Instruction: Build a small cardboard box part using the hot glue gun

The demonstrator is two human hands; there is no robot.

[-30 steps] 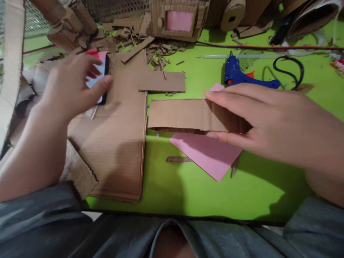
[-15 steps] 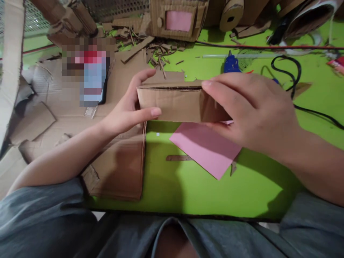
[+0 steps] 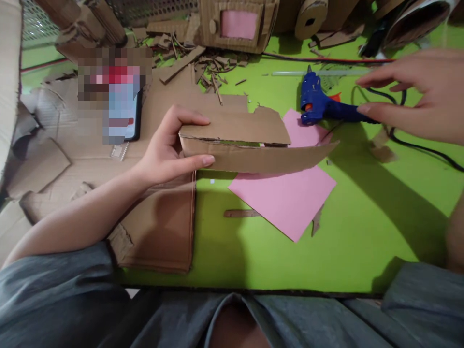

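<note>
My left hand (image 3: pixel 177 145) grips the left end of a folded cardboard piece (image 3: pixel 250 158), thumb along its front wall and fingers on top. The piece hangs above the table, its front strip springing out to the right, with a gap between strip and top panel. My right hand (image 3: pixel 406 94) is off the cardboard, fingers apart, over the handle of a blue glue gun (image 3: pixel 314 96). Its thumb overlaps the handle's end; whether they touch I cannot tell. Under the cardboard lies a pink sheet of paper (image 3: pixel 286 205) on the green table (image 3: pixel 355 246).
Flat cardboard sheets (image 3: pixel 163 227) cover the left, with a phone (image 3: pixel 137 116) on them, partly pixelated. Cardboard scraps (image 3: pixel 217 67) lie at the back before a cardboard box with a pink window (image 3: pixel 238 25). A black cord (image 3: pixel 427 152) runs along the right.
My right hand has let go of the cardboard and moved right and away to the glue gun. The front strip has swung out straight. The left hand keeps its hold.
</note>
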